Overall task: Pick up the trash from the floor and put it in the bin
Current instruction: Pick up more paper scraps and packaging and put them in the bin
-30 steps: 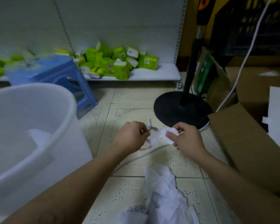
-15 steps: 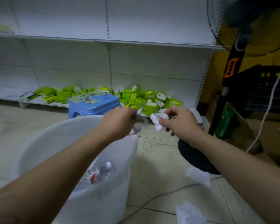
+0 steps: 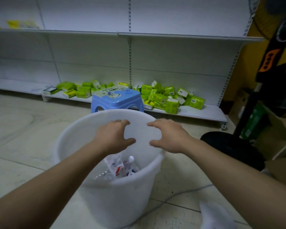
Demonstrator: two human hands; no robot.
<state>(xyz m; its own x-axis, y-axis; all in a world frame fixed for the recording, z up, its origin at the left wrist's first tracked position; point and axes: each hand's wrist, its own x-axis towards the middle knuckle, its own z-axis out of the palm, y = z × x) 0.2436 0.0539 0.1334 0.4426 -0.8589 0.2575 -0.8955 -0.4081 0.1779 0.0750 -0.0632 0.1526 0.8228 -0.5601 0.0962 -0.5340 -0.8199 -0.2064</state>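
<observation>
A white plastic bin (image 3: 69, 139) stands on the tiled floor in front of me, with crumpled wrappers and a pouch (image 3: 120, 166) lying at its bottom. My left hand (image 3: 114, 136) and my right hand (image 3: 168, 136) both hover over the bin's mouth, fingers spread and holding nothing. The white paper scraps they held earlier cannot be picked out inside the bin. One piece of white paper trash (image 3: 215, 215) lies on the floor at the lower right, partly behind my right forearm.
A blue plastic stool (image 3: 117, 100) stands just behind the bin. Green packets (image 3: 168, 96) are piled on the low white shelf (image 3: 196, 113). A standing fan with a black round base (image 3: 229, 146) and cardboard boxes fill the right side. A cable (image 3: 180, 194) crosses the floor.
Both hands carried the white paper scraps from the floor up over the bin and let them go. Their fingers are now spread and empty.
</observation>
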